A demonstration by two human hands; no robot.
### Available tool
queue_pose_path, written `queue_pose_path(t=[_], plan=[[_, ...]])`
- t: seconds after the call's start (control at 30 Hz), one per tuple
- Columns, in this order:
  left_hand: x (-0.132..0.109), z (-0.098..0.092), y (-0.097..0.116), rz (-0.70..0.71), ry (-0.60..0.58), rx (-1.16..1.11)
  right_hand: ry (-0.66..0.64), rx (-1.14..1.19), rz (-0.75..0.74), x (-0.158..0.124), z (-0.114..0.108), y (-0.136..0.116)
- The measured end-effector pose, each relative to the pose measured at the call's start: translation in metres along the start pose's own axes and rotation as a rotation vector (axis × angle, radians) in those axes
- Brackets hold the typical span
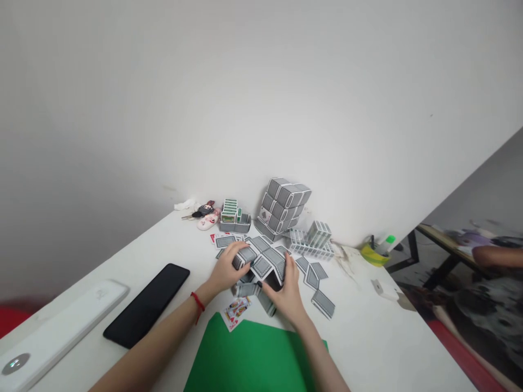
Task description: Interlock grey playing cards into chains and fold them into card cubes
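Between my hands is a structure of joined grey-backed playing cards [262, 266], some folded into box shapes. My left hand [229, 268] is closed around a card block at its left end, thumb in front and fingers on top. On the right side, my right hand [287, 293] grips the structure, fingers over the far edge and thumb at the front. Folded cards hang or lie just below; which of these I cannot tell. A face card [237, 312] lies face up near my left wrist, partly over a green sheet [249, 359].
Behind stands a card tower [281, 207] against the wall. Card boxes [232, 215] and a keyring with charms [208, 218] are left of it; another card build [312, 242] and a yellow bowl [375, 255] are right. Loose cards [322, 302], a black phone [147, 305] and a white device [61, 332] lie around.
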State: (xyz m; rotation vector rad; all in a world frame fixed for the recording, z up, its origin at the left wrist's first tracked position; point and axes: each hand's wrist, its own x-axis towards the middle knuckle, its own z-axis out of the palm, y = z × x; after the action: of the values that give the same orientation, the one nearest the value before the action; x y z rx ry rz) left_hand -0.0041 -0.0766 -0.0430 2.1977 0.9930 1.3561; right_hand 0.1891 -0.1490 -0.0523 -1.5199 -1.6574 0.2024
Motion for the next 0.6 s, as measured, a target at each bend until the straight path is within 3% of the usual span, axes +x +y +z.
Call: queue_pose_path(t=[0.2, 0.4, 0.6], plan=[[0.015, -0.010, 0.031, 0.023, 0.161, -0.011, 0.020, 0.052, -0.052, 0.015, -0.027, -0.013], [0.022, -0.005, 0.044, -0.051, 0.128, -0.276, 0.069, 0.320, -0.041, 0.019, -0.034, -0.020], [0.019, -0.008, 0.046, -0.052, 0.042, -0.413, 0.140, 0.395, -0.017, 0.015, -0.033, -0.027]])
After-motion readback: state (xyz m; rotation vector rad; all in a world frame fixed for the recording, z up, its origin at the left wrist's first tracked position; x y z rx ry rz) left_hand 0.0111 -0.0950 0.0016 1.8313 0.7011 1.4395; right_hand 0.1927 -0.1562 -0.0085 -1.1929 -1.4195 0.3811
